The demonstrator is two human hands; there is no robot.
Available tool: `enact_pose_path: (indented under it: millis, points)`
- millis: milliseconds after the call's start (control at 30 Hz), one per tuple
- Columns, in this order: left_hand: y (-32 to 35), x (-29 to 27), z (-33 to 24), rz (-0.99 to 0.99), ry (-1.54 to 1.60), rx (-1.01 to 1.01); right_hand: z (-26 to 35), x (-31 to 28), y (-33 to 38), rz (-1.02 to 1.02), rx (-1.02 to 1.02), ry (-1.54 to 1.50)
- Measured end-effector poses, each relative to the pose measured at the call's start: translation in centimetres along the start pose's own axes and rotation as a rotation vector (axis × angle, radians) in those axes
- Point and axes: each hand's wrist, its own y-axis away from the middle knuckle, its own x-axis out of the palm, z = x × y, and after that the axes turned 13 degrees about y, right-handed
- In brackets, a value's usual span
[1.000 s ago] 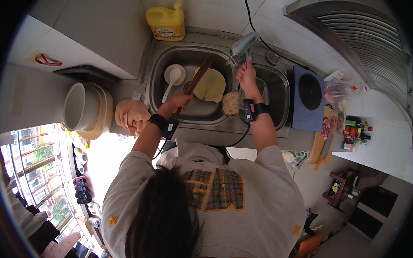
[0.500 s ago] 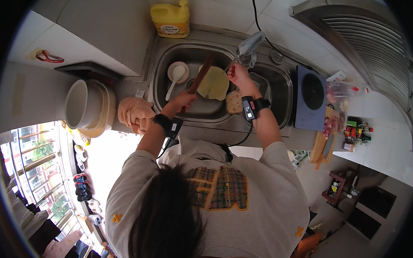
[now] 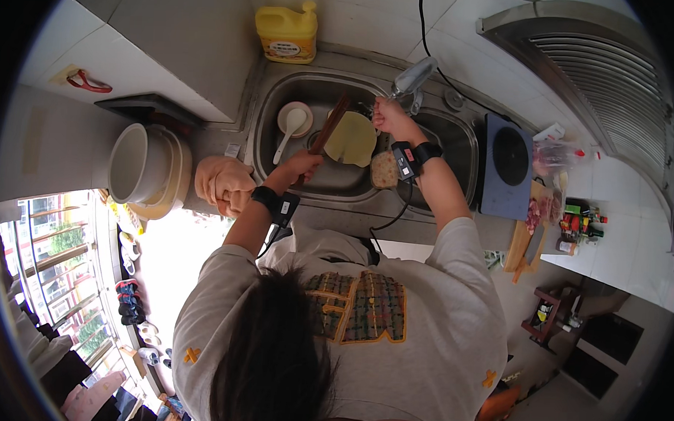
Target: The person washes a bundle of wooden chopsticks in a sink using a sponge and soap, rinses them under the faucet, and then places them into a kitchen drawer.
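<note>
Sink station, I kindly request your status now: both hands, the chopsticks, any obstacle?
Left hand closed on brown chopsticks. Right hand near faucet, grip unclear. Chopsticks slanted over left basin; pale yellow dish close, possible obstacle.

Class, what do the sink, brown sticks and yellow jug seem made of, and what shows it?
Sink: probably stainless steel, satin; grey with soft highlights.
Brown sticks: likely wood, smooth; reddish-brown colour suggests it, plastic possible.
Yellow jug: seemingly plastic; even colour, moulded handle.
</note>
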Motion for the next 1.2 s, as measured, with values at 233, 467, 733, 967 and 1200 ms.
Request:
enact_pose_path:
  millis: [233,467,733,967,1200]
  points:
    - [0.3,-0.1,0.7,-0.020,-0.060,0.048,0.7,2.6,1.7,0.001,-0.022,0.102]
    - [-0.2,-0.6,1.3,-0.016,-0.086,0.038,1.3,2.4,1.6,0.032,0.002,0.133]
    - [1.1,-0.5,0.8,-0.022,-0.099,0.008,1.8,1.4,-0.3,0.105,-0.026,0.055]
    - [1.2,0.3,1.0,-0.049,-0.119,0.018,1.5,-2.0,-3.1,0.430,0.069,-0.347]
    - [-0.8,0.8,1.9,-0.079,-0.081,0.099,2.9,-1.3,-4.5,0.101,0.134,-0.202]
